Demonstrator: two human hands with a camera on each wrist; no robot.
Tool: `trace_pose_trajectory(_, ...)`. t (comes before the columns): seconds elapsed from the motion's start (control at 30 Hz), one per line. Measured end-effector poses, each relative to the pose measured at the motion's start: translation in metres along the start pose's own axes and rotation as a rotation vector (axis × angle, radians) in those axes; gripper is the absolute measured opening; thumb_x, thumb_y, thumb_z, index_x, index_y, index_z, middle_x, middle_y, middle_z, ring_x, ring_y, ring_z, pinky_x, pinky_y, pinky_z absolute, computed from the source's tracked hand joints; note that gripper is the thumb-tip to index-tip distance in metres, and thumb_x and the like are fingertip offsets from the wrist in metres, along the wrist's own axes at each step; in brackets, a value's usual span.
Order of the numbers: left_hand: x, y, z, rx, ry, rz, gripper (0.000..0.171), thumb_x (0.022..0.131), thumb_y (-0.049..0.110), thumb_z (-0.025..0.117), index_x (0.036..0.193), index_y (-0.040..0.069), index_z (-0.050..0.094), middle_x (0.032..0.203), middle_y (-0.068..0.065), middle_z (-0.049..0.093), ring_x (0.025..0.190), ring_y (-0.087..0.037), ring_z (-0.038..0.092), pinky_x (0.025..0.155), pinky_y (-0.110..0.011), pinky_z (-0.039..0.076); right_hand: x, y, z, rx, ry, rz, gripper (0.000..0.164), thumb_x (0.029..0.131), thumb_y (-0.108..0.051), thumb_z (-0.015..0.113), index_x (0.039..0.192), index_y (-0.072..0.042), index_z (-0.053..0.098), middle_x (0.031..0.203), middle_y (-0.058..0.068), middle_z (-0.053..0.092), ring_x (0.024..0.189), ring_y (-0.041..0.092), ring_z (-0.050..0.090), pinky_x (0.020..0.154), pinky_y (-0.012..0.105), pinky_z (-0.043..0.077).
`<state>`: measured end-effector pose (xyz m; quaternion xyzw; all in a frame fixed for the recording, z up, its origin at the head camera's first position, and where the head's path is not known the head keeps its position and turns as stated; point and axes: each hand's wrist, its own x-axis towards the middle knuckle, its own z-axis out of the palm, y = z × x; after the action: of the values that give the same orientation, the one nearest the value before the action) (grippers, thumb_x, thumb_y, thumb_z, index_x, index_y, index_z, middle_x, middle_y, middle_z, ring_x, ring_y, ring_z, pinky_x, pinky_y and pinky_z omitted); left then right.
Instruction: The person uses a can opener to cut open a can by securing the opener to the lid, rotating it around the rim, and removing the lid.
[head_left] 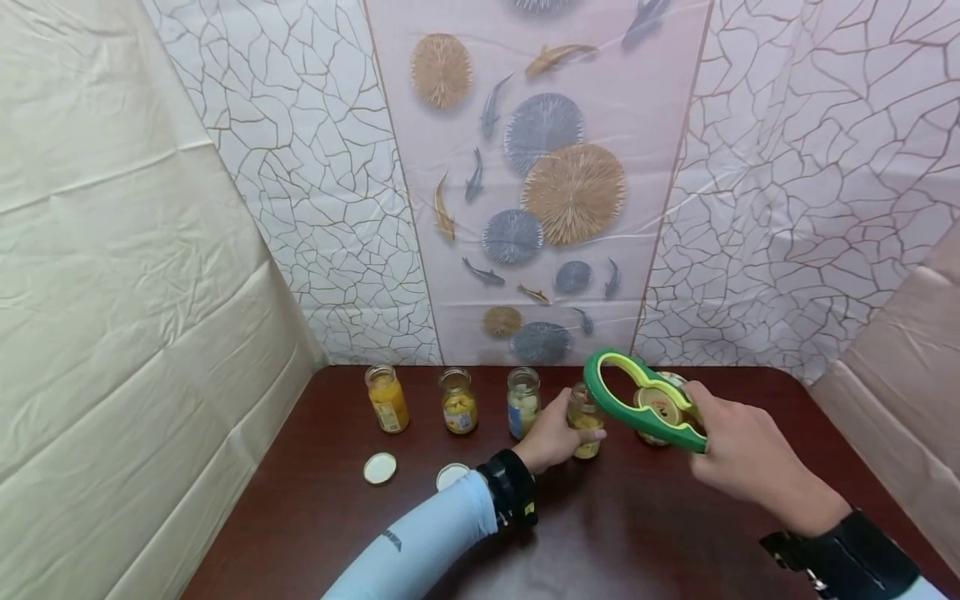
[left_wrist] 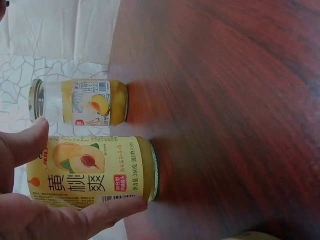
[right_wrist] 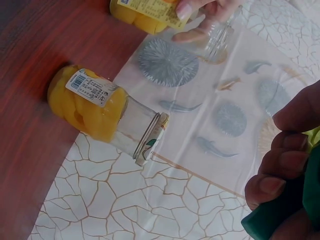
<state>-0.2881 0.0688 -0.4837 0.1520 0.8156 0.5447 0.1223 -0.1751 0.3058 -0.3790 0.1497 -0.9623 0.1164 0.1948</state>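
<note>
My left hand [head_left: 557, 435] grips the upright glass jar [head_left: 587, 446] of yellow peaches, thumb and fingers round its sides. In the left wrist view, the held jar's yellow peach label [left_wrist: 90, 170] faces the camera. A bare glass rim shows at its top in the right wrist view. My right hand [head_left: 738, 442] is raised and holds a green jar opener [head_left: 611, 404] by one end, its yellow-lined loops pointing left. Behind the opener stands another peach jar [right_wrist: 95, 105] with its lid [right_wrist: 152, 140] on, partly hidden in the head view.
Three lidless jars of fruit stand in a row to the left: an orange one [head_left: 387, 404], a yellow one [head_left: 459, 406] and a pale one [head_left: 522, 400]. Two white-sided lids [head_left: 379, 468] lie before them on the dark red table [head_left: 630, 542]. Patterned cloth [head_left: 337, 208] hangs behind.
</note>
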Motion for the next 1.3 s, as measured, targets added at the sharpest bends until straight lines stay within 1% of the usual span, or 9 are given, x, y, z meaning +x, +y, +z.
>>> trace_pose_trajectory(0.17, 0.008, 0.001, 0.001, 0.018, 0.023, 0.021, 0.047, 0.095, 0.025, 0.084, 0.133, 0.021, 0.058, 0.128, 0.0, 0.07, 0.123, -0.017, 0.066, 0.104, -0.042, 0.056, 0.0, 0.0, 0.0, 0.006, -0.024, 0.014, 0.06, 0.069, -0.005, 0.079, 0.124, -0.008, 0.056, 0.077, -0.003, 0.059, 0.068, 0.014, 0.045, 0.059, 0.03, 0.034)
trace_pose_trajectory(0.3, 0.014, 0.003, 0.002, 0.048, 0.032, -0.01, 0.058, 0.095, 0.028, 0.084, 0.144, 0.022, 0.055, 0.141, -0.002, 0.067, 0.133, -0.021, 0.063, 0.11, -0.045, 0.054, -0.002, -0.001, 0.002, 0.005, -0.051, 0.027, 0.059, 0.071, -0.007, 0.08, 0.125, -0.007, 0.055, 0.079, -0.002, 0.062, 0.068, 0.014, 0.047, 0.06, 0.03, 0.036)
trace_pose_trajectory(0.4, 0.015, 0.006, 0.004, 0.068, 0.029, -0.041, 0.073, 0.095, 0.032, 0.084, 0.157, 0.022, 0.046, 0.155, -0.004, 0.06, 0.146, -0.025, 0.055, 0.118, -0.05, 0.049, -0.004, -0.001, 0.005, 0.008, -0.059, 0.036, 0.058, 0.071, -0.007, 0.08, 0.124, -0.007, 0.055, 0.078, -0.002, 0.06, 0.067, 0.013, 0.046, 0.059, 0.03, 0.035)
trace_pose_trajectory(0.57, 0.017, 0.005, 0.006, 0.064, 0.011, -0.043, 0.056, 0.098, 0.029, 0.081, 0.145, 0.029, 0.05, 0.144, -0.002, 0.065, 0.139, -0.023, 0.059, 0.113, -0.048, 0.052, -0.008, -0.002, 0.011, 0.026, -0.069, 0.051, 0.058, 0.071, -0.007, 0.08, 0.123, -0.007, 0.055, 0.076, -0.003, 0.058, 0.067, 0.014, 0.046, 0.06, 0.031, 0.034)
trace_pose_trajectory(0.63, 0.018, 0.003, 0.006, 0.056, 0.005, -0.04, 0.051, 0.099, 0.027, 0.079, 0.141, 0.029, 0.05, 0.14, -0.002, 0.066, 0.135, -0.022, 0.061, 0.11, -0.047, 0.053, -0.009, -0.002, 0.013, 0.03, -0.071, 0.056, 0.059, 0.07, -0.007, 0.081, 0.124, -0.007, 0.055, 0.077, -0.003, 0.058, 0.068, 0.014, 0.046, 0.06, 0.031, 0.035)
trace_pose_trajectory(0.97, 0.025, -0.007, 0.008, 0.053, 0.017, -0.031, 0.048, 0.1, 0.025, 0.079, 0.137, 0.028, 0.05, 0.139, -0.004, 0.067, 0.129, -0.019, 0.063, 0.107, -0.045, 0.055, -0.012, 0.0, 0.02, 0.024, -0.082, 0.069, 0.057, 0.07, -0.009, 0.082, 0.12, -0.007, 0.055, 0.078, -0.003, 0.059, 0.069, 0.014, 0.048, 0.06, 0.031, 0.036)
trace_pose_trajectory(1.07, 0.024, -0.008, 0.007, 0.055, 0.022, -0.039, 0.054, 0.099, 0.027, 0.079, 0.144, 0.029, 0.048, 0.145, -0.005, 0.065, 0.134, -0.021, 0.062, 0.109, -0.045, 0.053, -0.012, 0.0, 0.02, 0.028, -0.079, 0.069, 0.055, 0.07, -0.008, 0.082, 0.119, -0.008, 0.055, 0.077, -0.003, 0.058, 0.069, 0.014, 0.047, 0.06, 0.031, 0.035)
trace_pose_trajectory(1.17, 0.02, -0.006, 0.006, 0.066, 0.031, -0.06, 0.066, 0.098, 0.031, 0.081, 0.153, 0.025, 0.044, 0.153, -0.008, 0.06, 0.141, -0.024, 0.059, 0.113, -0.047, 0.052, -0.012, -0.001, 0.02, 0.031, -0.085, 0.071, 0.055, 0.07, -0.008, 0.081, 0.119, -0.008, 0.055, 0.077, -0.003, 0.058, 0.069, 0.014, 0.047, 0.06, 0.031, 0.035)
trace_pose_trajectory(1.3, 0.006, -0.001, -0.001, 0.158, 0.021, -0.094, 0.085, 0.096, 0.043, 0.081, 0.163, 0.016, 0.035, 0.161, -0.014, 0.053, 0.147, -0.028, 0.054, 0.118, -0.05, 0.049, -0.012, -0.002, 0.021, 0.032, -0.092, 0.077, 0.057, 0.07, -0.008, 0.082, 0.121, -0.008, 0.056, 0.077, -0.003, 0.058, 0.069, 0.014, 0.048, 0.06, 0.031, 0.036)
